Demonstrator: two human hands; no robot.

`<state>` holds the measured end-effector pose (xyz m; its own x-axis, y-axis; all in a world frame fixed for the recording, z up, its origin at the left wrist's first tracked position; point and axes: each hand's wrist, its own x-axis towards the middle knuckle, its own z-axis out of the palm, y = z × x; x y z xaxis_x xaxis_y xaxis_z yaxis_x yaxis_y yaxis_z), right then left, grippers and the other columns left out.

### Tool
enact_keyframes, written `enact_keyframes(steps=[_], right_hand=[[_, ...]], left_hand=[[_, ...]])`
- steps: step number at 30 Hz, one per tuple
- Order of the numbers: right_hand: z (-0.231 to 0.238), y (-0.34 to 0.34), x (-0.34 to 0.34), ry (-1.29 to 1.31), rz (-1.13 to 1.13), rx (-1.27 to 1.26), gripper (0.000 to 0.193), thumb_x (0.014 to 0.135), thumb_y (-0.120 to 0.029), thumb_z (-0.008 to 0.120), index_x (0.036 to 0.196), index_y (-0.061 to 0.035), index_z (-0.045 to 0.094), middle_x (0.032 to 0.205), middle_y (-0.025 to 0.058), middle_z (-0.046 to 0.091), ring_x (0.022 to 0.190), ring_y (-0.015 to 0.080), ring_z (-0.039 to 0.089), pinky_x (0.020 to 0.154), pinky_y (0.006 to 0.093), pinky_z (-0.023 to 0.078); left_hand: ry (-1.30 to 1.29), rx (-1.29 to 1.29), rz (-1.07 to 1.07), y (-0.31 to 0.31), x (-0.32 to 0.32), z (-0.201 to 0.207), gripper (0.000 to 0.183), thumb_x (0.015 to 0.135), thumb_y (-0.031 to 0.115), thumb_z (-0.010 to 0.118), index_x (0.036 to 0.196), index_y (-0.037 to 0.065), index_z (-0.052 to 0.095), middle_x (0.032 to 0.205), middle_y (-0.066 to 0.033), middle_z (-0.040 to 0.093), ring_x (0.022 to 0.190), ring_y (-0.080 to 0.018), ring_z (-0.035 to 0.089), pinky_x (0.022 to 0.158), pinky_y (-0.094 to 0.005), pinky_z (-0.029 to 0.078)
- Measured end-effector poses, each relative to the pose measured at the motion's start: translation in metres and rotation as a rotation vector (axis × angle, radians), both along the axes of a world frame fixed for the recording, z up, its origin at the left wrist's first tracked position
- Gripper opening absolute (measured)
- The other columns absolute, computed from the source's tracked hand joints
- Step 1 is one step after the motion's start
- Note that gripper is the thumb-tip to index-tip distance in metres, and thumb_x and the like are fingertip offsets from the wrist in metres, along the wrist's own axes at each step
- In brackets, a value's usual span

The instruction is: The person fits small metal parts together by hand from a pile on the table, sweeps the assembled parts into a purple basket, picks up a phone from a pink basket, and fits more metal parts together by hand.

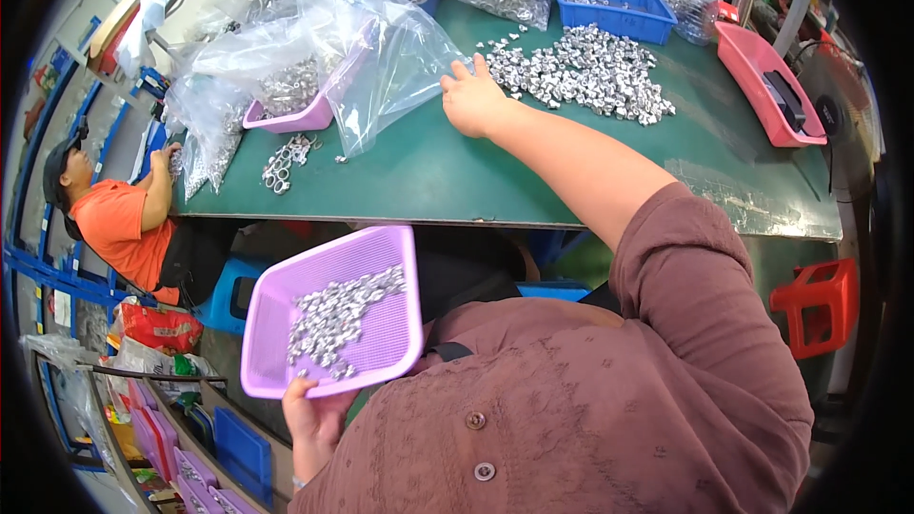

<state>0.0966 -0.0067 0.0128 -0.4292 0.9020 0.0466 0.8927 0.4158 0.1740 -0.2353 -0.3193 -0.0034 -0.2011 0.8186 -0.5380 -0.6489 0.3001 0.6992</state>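
My left hand [314, 424] grips the lower rim of a purple plastic basket [409, 324], which I hold tilted in front of my body, off the table. Small silvery metal parts [343, 314] lie in a heap on the basket's mesh bottom. My right hand [473, 103] reaches out over the green table with its fingers closed at the corner of a large clear plastic bag [390, 71]. The bag stretches from there toward the far left. Just beyond that hand spreads a loose pile of small shiny metal parts [590, 71].
A blue tray [614, 24] stands behind the pile, and a pink tray [762, 86] at the right. On the left, a pink-purple basket [295, 121] stands beside metal rings [281, 167] and filled bags. A person in orange [124, 228] works there. A red stool [817, 307] is at right.
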Motion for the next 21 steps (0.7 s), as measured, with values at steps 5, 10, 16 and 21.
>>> enact_keyframes(steps=[5, 10, 16, 21], right_hand=[[0.004, 0.019, 0.016, 0.064, 0.092, 0.366, 0.021, 0.081, -0.013, 0.058, 0.095, -0.0069, 0.072, 0.106, 0.0086, 0.063, 0.109, 0.0264, 0.055, 0.096, 0.0497, 0.042], [0.040, 0.040, 0.046, 0.376, 0.162, 0.807, 0.010, 0.080, -0.011, 0.057, 0.088, -0.0076, 0.060, 0.085, 0.0103, 0.062, 0.082, 0.0268, 0.063, 0.070, 0.0404, 0.054], [0.103, 0.034, 0.168, 0.404, -0.068, 0.945, 0.025, 0.080, -0.003, 0.053, 0.102, -0.0066, 0.064, 0.091, 0.0177, 0.061, 0.089, 0.0362, 0.064, 0.078, 0.0436, 0.053], [0.127, 0.003, 0.335, 0.209, -0.467, 1.073, 0.023, 0.082, -0.023, 0.057, 0.089, -0.0059, 0.071, 0.099, 0.0204, 0.067, 0.092, 0.0308, 0.066, 0.079, 0.0454, 0.050]], left_hand=[[0.003, 0.079, 0.117, -0.017, -0.029, 0.028, 0.078, 0.067, 0.011, 0.049, 0.143, 0.001, 0.035, 0.137, -0.0219, 0.048, 0.126, -0.0422, 0.047, 0.106, -0.0665, 0.034], [0.176, 0.266, 0.074, 0.005, -0.048, 0.051, 0.067, 0.069, 0.008, 0.049, 0.134, -0.005, 0.042, 0.127, -0.0182, 0.055, 0.116, -0.0359, 0.056, 0.104, -0.0514, 0.044], [0.278, 0.306, -0.195, 0.098, -0.035, 0.081, 0.062, 0.068, 0.008, 0.051, 0.127, -0.009, 0.044, 0.116, -0.0179, 0.059, 0.109, -0.0347, 0.059, 0.098, -0.0469, 0.049], [0.352, 0.178, -0.501, 0.220, 0.015, 0.086, 0.052, 0.068, 0.010, 0.054, 0.116, -0.009, 0.050, 0.102, -0.0188, 0.062, 0.091, -0.0344, 0.064, 0.086, -0.0459, 0.055]])
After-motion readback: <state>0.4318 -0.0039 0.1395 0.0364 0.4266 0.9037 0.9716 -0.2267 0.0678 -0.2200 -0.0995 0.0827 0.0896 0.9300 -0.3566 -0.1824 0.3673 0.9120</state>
